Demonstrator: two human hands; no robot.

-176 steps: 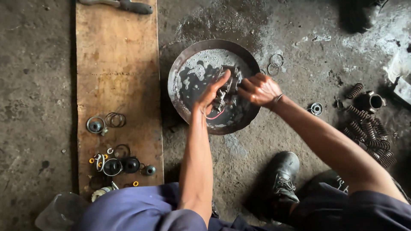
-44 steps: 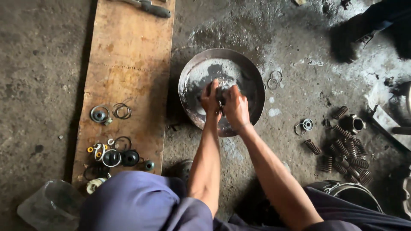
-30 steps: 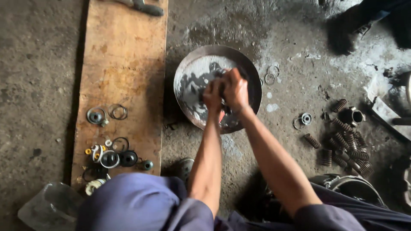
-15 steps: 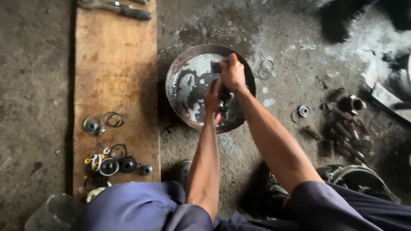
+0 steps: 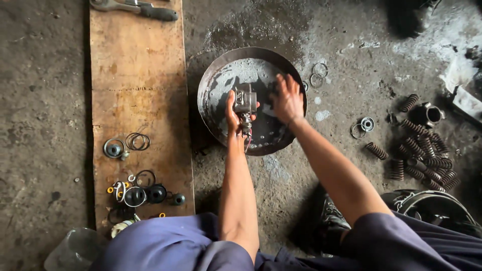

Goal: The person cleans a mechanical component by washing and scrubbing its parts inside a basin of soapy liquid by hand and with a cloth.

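Since half a second ago, my hands have parted: left hand now grips the metal part above the pan of foamy liquid, while my right hand hovers spread, empty (washing seems underway). Next, careful rinsing.

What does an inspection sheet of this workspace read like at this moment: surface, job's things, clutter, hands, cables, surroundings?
Surface: stained concrete floor; wooden board at the left.
Job's things: small metal part held over a round metal pan of foamy liquid.
Clutter: rings and seals on the board; coil springs at the right.
Hands: left hand grips the part; right hand open over the pan.
Cables: red wire hangs from the part.
Surroundings: wrench at the board's far end; boot.
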